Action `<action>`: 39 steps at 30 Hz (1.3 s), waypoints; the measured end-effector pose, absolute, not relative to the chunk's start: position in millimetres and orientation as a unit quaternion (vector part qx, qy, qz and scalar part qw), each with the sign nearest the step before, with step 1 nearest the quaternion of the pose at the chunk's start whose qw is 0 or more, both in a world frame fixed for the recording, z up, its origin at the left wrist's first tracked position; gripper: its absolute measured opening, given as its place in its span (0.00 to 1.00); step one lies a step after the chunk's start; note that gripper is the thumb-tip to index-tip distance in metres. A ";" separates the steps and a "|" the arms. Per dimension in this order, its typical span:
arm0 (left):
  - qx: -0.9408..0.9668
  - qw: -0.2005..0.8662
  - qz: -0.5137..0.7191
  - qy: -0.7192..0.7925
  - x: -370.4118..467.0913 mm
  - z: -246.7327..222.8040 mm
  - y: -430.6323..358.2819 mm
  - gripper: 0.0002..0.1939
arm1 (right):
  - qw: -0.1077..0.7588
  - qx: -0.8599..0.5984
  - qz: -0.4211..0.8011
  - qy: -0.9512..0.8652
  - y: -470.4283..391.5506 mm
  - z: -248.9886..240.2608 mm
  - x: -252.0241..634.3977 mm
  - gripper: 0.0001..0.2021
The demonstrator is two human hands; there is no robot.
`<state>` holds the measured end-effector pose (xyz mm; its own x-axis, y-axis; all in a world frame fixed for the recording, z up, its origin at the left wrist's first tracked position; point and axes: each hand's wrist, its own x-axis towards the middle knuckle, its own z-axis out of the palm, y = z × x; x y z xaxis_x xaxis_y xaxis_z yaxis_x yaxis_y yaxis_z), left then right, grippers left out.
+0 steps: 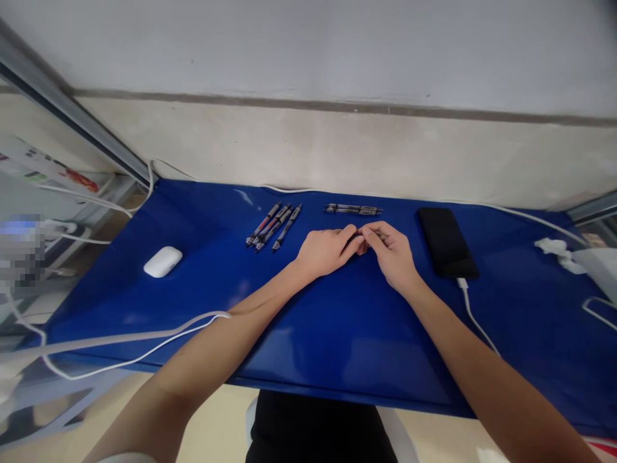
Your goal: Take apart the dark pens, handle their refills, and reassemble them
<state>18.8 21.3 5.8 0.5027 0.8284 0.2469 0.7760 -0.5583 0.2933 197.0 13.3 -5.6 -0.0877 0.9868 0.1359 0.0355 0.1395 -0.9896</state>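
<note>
My left hand point(324, 251) and my right hand point(394, 254) meet above the middle of the blue table, fingertips pinched close together. Between them is a slim thing that looks like a pen point(382, 236); the fingers cover most of it. Just beyond my hands, clear-barrelled pens point(354, 209) with dark grips lie side by side, roughly parallel to the wall. To the left of my left hand, several similar pens point(274, 226) lie slanted in a loose group, one showing a reddish part inside its barrel.
A black phone point(446, 241) with a white charging cable point(470, 308) lies right of my hands. A white earbud case point(162, 262) sits at the left. Another white cable point(144, 355) reaches my left forearm. The blue table point(328, 341) backs onto a wall point(299, 145).
</note>
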 end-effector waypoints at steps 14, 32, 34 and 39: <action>0.869 0.071 0.179 0.456 17.8 4.6 22.7 0.23 | 0.510 -0.441 0.490 -0.552 12.9 -5.6 196.0 0.07; 0.873 0.074 0.166 0.452 17.9 5.2 21.2 0.24 | 0.499 -0.468 0.452 -0.573 11.9 -3.9 195.6 0.12; 0.872 0.074 0.157 0.457 18.0 5.8 21.5 0.26 | 0.499 -0.466 0.436 -0.586 12.8 -5.2 196.5 0.11; 0.876 0.070 0.154 0.452 18.6 6.2 20.8 0.26 | 0.490 -0.475 0.456 -0.572 13.6 -8.7 198.0 0.13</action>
<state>18.6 20.8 6.2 0.5434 0.8140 0.2052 0.7707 -0.5806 0.2624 198.0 13.6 -8.7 -0.0698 0.9895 0.1268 0.0959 0.1332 -0.9864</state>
